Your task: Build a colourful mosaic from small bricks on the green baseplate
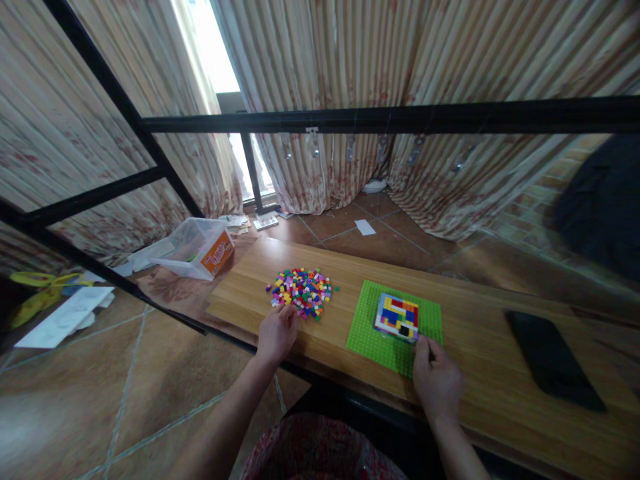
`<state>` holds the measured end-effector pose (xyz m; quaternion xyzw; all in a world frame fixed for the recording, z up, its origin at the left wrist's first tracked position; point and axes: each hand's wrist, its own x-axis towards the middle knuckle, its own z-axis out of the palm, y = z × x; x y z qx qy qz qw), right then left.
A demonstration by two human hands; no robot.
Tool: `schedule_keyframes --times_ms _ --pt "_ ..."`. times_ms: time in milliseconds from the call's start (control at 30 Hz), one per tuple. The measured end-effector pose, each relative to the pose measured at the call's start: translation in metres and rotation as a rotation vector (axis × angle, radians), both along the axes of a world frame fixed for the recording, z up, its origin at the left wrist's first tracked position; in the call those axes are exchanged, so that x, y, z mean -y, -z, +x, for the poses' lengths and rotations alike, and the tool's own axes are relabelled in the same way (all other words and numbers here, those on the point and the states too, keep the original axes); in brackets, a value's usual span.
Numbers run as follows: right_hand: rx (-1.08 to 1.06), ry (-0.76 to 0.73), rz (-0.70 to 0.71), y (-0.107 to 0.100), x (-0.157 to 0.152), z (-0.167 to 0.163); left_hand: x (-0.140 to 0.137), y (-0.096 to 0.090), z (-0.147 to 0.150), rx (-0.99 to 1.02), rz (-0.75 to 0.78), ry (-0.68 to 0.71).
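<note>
A loose pile of small multicoloured toy building bricks lies on the wooden bench top. My left hand is at the pile's near edge, fingers curled and pressed together; whatever they hold is hidden. Further right lies a green studded baseplate. It carries a low rectangular block of bricks in white, red, yellow, blue and black. At that block's near right corner, my right hand has its thumb and fingers pinched together. I cannot make out what is between them.
A dark flat phone-like slab lies at the bench's right. Beyond the left end stands a clear plastic box with an orange label. A black metal rail crosses behind the bench, before long curtains. Papers lie on the tiled floor.
</note>
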<state>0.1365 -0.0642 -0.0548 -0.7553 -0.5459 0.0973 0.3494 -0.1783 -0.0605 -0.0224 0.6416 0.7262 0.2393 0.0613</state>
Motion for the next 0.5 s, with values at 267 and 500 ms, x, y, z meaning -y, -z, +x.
schedule_keyframes --times_ms 267,500 --pt "-0.018 0.001 0.008 -0.001 0.000 -0.001 0.000 0.002 -0.003 0.033 -0.021 -0.046" --pt "-0.024 -0.007 0.025 -0.001 -0.001 -0.002 0.002 -0.014 0.012 0.195 0.057 0.025"
